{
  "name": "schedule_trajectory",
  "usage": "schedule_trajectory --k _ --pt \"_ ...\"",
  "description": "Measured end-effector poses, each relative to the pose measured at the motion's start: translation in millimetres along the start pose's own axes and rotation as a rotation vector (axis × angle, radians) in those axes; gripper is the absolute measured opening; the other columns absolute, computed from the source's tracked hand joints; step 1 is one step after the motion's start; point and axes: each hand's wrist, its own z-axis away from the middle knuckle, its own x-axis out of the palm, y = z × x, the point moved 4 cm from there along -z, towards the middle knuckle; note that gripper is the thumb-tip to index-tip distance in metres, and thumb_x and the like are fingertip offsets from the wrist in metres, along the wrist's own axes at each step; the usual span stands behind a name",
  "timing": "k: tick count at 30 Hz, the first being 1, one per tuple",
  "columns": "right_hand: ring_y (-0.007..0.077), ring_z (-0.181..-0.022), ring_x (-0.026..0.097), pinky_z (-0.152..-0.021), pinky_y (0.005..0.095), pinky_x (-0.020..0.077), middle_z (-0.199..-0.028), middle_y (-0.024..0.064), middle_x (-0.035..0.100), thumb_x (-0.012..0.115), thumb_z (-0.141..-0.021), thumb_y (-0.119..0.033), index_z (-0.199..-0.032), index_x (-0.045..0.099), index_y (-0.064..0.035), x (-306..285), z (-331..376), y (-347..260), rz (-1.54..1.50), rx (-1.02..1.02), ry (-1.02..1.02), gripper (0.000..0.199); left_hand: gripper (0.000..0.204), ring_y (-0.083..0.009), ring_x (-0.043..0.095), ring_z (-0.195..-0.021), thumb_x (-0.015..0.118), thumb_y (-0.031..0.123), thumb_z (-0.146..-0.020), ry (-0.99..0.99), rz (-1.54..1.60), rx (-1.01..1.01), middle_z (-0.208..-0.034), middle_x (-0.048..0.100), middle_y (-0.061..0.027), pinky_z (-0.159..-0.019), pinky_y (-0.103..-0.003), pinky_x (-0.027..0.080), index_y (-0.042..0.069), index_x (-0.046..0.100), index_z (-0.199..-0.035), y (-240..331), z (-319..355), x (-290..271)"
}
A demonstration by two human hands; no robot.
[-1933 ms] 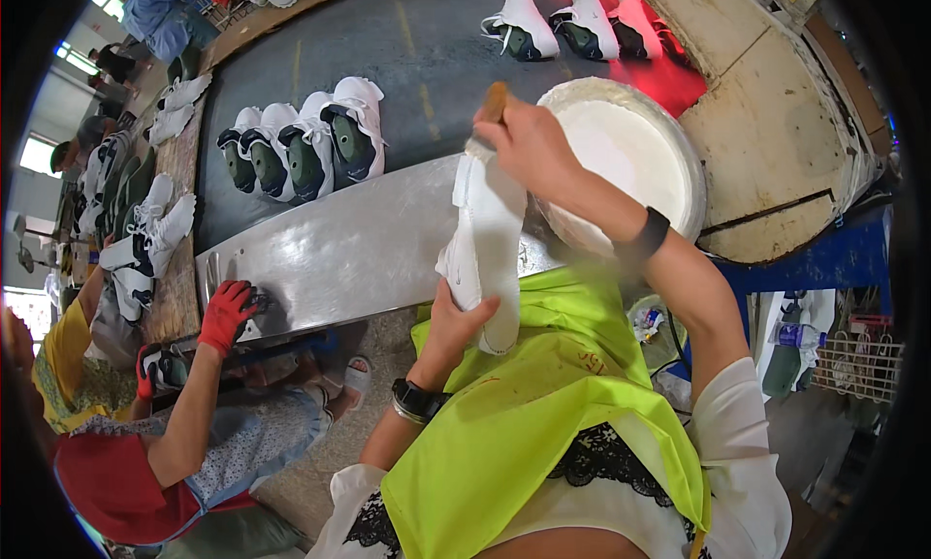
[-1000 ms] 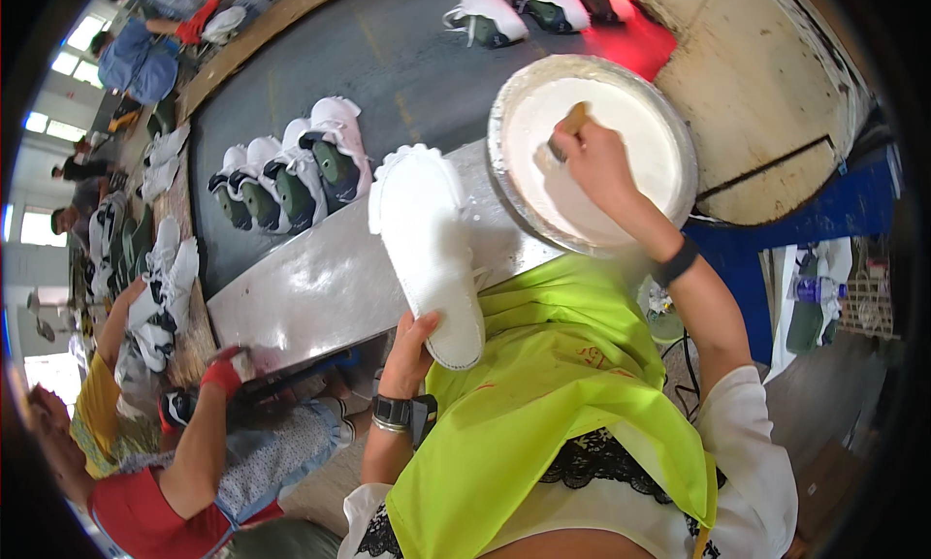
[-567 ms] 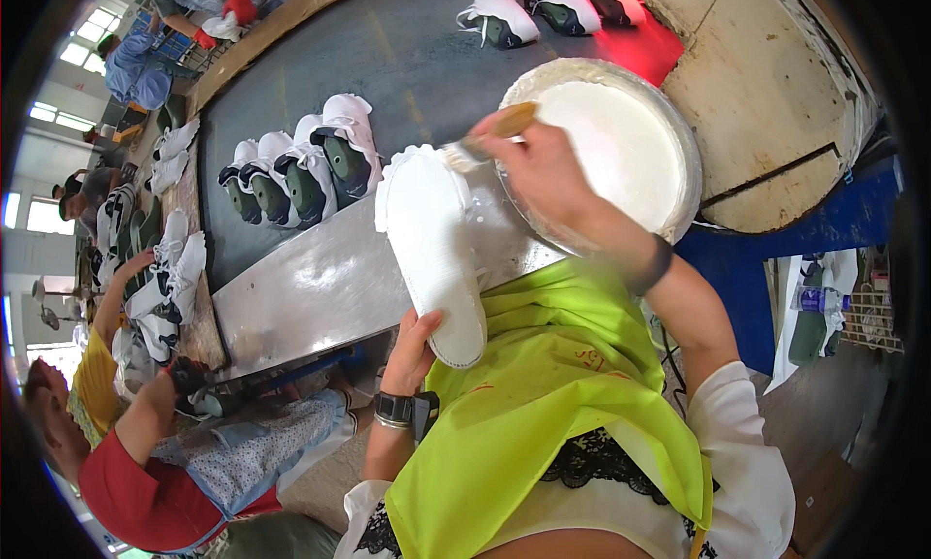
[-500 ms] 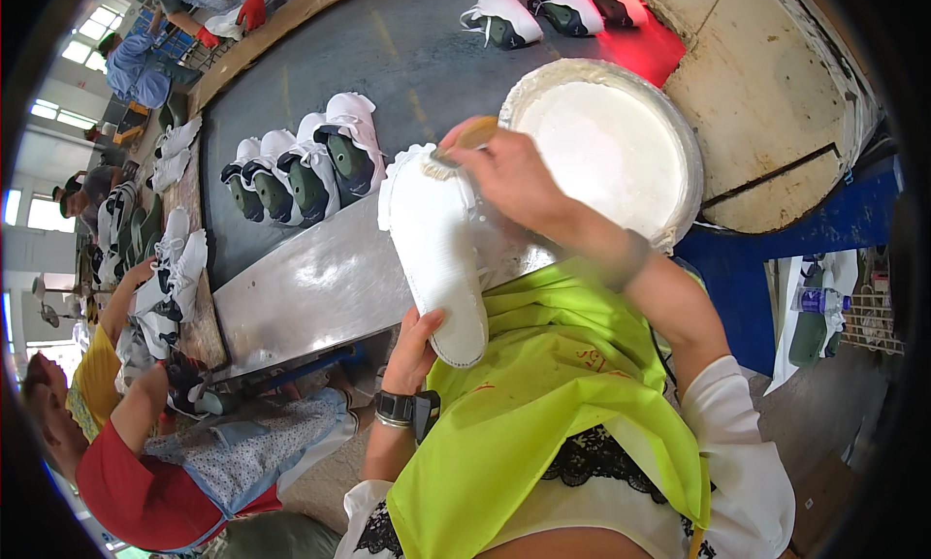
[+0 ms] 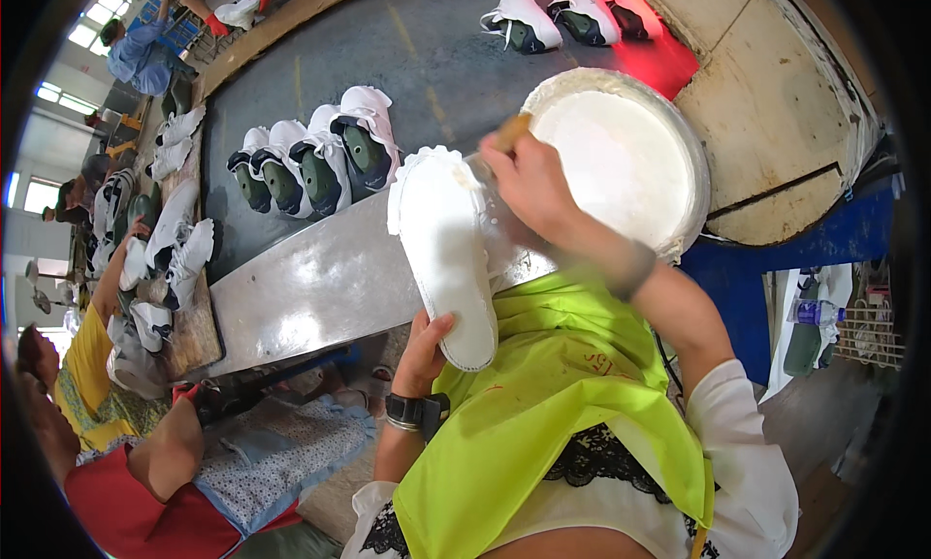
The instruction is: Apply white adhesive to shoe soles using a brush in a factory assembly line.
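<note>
My left hand [image 5: 423, 348] grips the heel end of a white shoe sole [image 5: 446, 249], held up with its inner face toward me. My right hand [image 5: 529, 186] is closed on a brush with a wooden handle [image 5: 510, 131], and its bristle end rests on the sole's upper part near the toe. Just behind my right hand sits a wide round white basin [image 5: 669, 123] filled with white glue. I wear a yellow-green apron [image 5: 553, 404] and a dark watch on the left wrist.
A grey conveyor belt [image 5: 417, 64] carries several white-and-green shoes [image 5: 315, 161], with more pairs [image 5: 553, 21] farther along. A metal ledge [image 5: 310, 287] runs in front of it. A seated person in red [image 5: 145, 462] works at my left, others farther back.
My right hand dipped the brush in the basin, then brought it back onto the sole. The sole went from hanging bent to being held flat, face toward me.
</note>
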Motion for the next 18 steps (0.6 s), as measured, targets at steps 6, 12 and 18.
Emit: schedule_trajectory --k 6,12,18 --pt "0.0131 -0.073 0.064 -0.067 0.0264 0.0519 -0.08 0.0075 0.066 0.06 -0.092 -0.018 -0.1 0.062 0.0067 -15 41 13 -0.205 0.356 -0.035 0.026 0.064 -0.0211 0.057 -0.109 0.063 0.03 -0.085 0.013 -0.006 -0.021 -0.122 0.056 -0.014 -0.092 -0.033 0.047 -0.006 0.041 -0.132 6 3 4" --pt "0.0305 -0.063 0.062 -0.061 0.0353 0.0473 -0.069 0.0203 0.062 0.057 -0.091 -0.019 -0.092 0.061 0.0044 2 6 0 -0.252 0.157 0.13 0.023 0.061 -0.0206 0.058 -0.107 0.063 0.029 -0.086 0.006 -0.008 -0.027 -0.121 0.056 -0.0137 -0.09 -0.033 0.048 -0.006 0.042 -0.131 7 6 3" --pt "0.0408 -0.071 0.062 -0.064 0.043 0.0463 -0.075 0.0254 0.062 0.057 -0.088 -0.021 -0.085 0.059 0.0073 15 53 -38 -0.1 -0.016 -0.24 0.028 0.059 -0.0191 0.056 -0.108 0.063 0.025 -0.087 0.008 -0.066 -0.066 -0.122 0.056 -0.0125 -0.091 -0.033 0.046 -0.005 0.041 -0.132 15 9 14"
